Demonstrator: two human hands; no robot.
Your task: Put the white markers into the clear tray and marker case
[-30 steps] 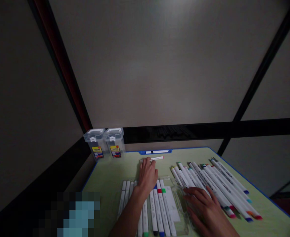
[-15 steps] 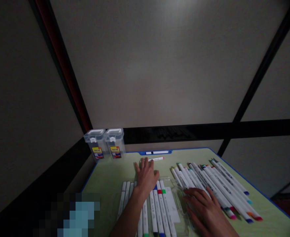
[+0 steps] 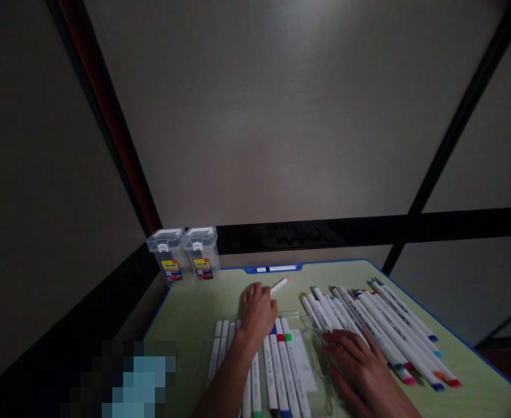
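My left hand (image 3: pixel 258 310) is closed with its fingers curled round a white marker (image 3: pixel 280 285) whose pink-tipped end sticks out to the upper right. Below that hand, a row of white markers (image 3: pixel 277 371) lies in a clear plastic case (image 3: pixel 320 395); my forearm hides part of the row. Some of these carry blue, red and green bands. At the case's right edge rests my right hand (image 3: pixel 357 363), fingers extended and slightly bent, holding nothing that I can see. Just beyond it spreads a loose group of white markers (image 3: pixel 381 319) with coloured ends.
Two clear lidded boxes (image 3: pixel 202 255) with yellow labels stand at the table's back left corner. A dark-banded pen (image 3: pixel 277 269) lies in the blue tray at the far edge of the green table (image 3: pixel 186 307). Behind is a grey wall (image 3: pixel 255 145).
My left hand's fingers, spread before, have curled round the pink-tipped marker, which has turned from nearly level to slanting up to the right. My right hand has hardly moved.
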